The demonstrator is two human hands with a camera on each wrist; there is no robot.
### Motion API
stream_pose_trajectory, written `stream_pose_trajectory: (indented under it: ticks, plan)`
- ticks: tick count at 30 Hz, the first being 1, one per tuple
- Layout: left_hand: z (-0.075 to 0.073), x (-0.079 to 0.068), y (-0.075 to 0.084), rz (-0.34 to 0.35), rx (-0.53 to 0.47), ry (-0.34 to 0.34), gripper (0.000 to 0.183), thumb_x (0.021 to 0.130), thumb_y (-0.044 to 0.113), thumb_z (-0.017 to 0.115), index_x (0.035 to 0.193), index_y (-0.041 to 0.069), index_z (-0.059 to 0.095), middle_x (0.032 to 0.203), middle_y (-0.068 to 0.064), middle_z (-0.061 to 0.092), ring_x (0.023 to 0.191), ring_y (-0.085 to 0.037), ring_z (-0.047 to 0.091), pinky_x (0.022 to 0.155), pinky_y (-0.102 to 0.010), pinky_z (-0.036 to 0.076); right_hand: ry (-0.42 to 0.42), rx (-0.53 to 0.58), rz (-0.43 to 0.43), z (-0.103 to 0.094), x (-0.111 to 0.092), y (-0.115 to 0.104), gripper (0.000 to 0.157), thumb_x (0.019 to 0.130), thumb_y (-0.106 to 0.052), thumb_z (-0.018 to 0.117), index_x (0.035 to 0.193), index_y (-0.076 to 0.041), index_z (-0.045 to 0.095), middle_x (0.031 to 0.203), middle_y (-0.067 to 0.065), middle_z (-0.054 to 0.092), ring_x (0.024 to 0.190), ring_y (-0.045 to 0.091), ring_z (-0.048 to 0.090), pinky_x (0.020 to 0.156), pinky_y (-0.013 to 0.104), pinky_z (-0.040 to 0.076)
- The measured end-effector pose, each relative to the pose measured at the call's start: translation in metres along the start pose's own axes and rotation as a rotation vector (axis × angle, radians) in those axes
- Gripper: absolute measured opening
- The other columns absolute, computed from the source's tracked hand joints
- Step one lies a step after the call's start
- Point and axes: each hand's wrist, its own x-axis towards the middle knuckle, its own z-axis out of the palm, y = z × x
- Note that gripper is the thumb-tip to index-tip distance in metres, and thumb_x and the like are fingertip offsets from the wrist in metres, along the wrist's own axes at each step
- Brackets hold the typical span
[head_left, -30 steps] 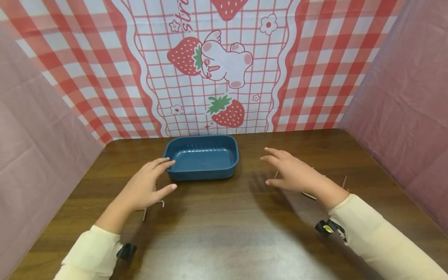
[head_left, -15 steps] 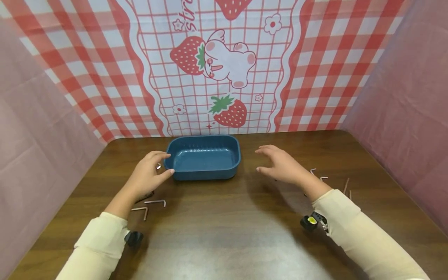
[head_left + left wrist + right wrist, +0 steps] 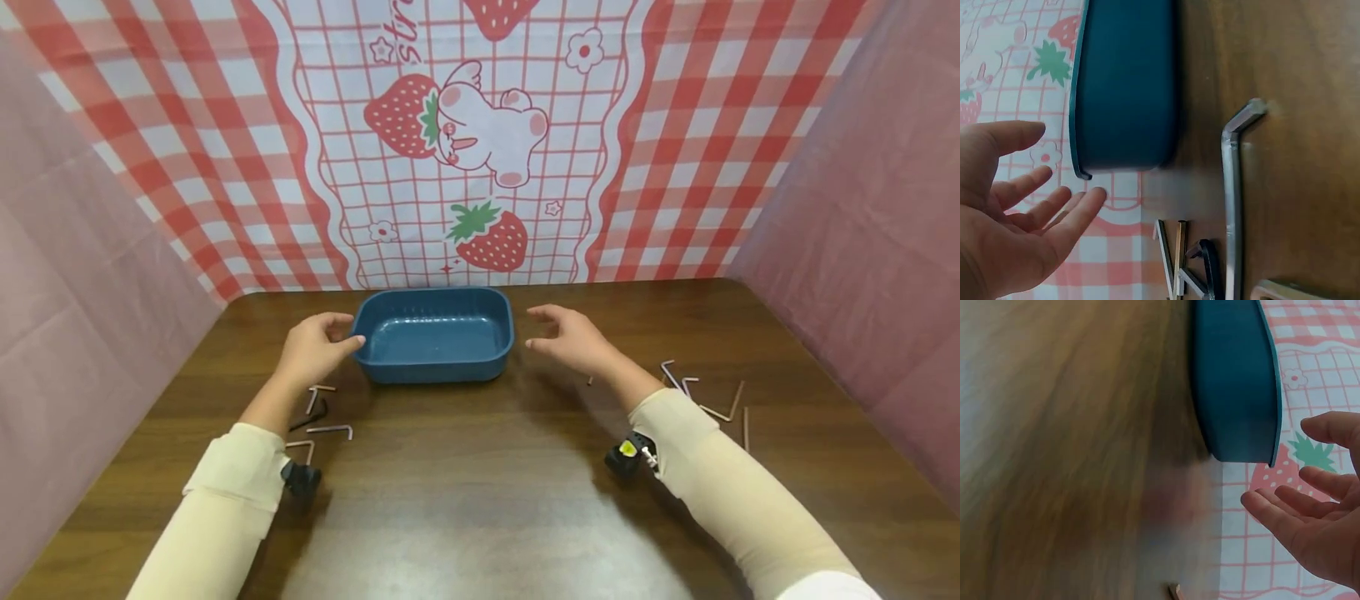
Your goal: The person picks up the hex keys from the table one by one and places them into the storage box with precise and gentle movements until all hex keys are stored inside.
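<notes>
A blue rectangular tray (image 3: 435, 372) with nothing in it stands at the back of the wooden table. My left hand (image 3: 313, 350) is at the tray's left end, fingers and thumb spread, fingertips right at the rim in the head view. In the left wrist view the left hand (image 3: 1029, 206) shows an empty palm beside the tray wall (image 3: 1125, 87). Just off the tray's right end is my right hand (image 3: 573, 340), thumb and fingers apart. The right wrist view shows that hand (image 3: 1316, 512) holding nothing, close to the tray (image 3: 1235, 394).
Several L-shaped hex keys lie left of the tray, among them a silver one (image 3: 330, 429) and a black one (image 3: 1211, 269). More lie on the right, partly behind the forearm, including a copper-coloured one (image 3: 735, 404). A checked strawberry cloth (image 3: 675, 167) hangs behind the table.
The right hand has moved left to the tray's right end. My left hand has drawn in at the left end, uncovering hex keys. The tray stays in place.
</notes>
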Motion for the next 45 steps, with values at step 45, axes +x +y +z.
stream_pose_trajectory:
  ticks: [45]
  plan:
    - [0.001, 0.038, -0.026, -0.361, -0.889, -0.455, 0.072, 0.089, -0.008, 0.04, 0.154, 0.003, 0.01, 0.124, -0.028, 0.039, 0.09, -0.028, 0.06, 0.088, -0.059, 0.05, -0.139, 0.982, 0.339, 0.025, 0.032, -0.004, 0.084, 0.08, 0.012, 0.049, 0.154, -0.012, 0.019, 0.101, 0.019, 0.056, 0.095, 0.03, 0.058, 0.09, 0.07, 0.042]
